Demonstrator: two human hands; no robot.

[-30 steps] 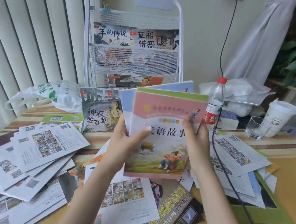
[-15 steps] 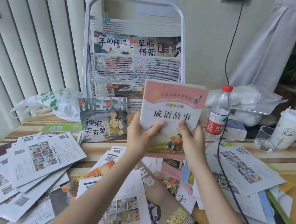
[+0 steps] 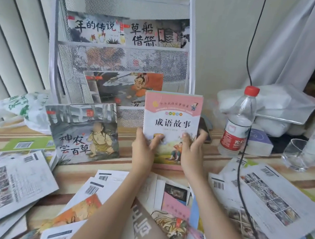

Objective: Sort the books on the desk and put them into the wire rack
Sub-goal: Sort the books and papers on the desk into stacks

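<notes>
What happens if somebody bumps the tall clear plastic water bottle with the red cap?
The clear plastic water bottle with the red cap would probably tip easily: it stands tall and narrow. It looks nearly empty, so likely light. Being round, it might then roll toward the clear drinking glass or the loose papers.

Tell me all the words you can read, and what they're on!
"成语故事": pink book, gripped by both hands.
"神农尝百草": grey book on the desk.
"年的传说": rack's left book.
"草船借箭": rack's right book.
Water bottle label, barcoded sheets: too blurred.
</notes>
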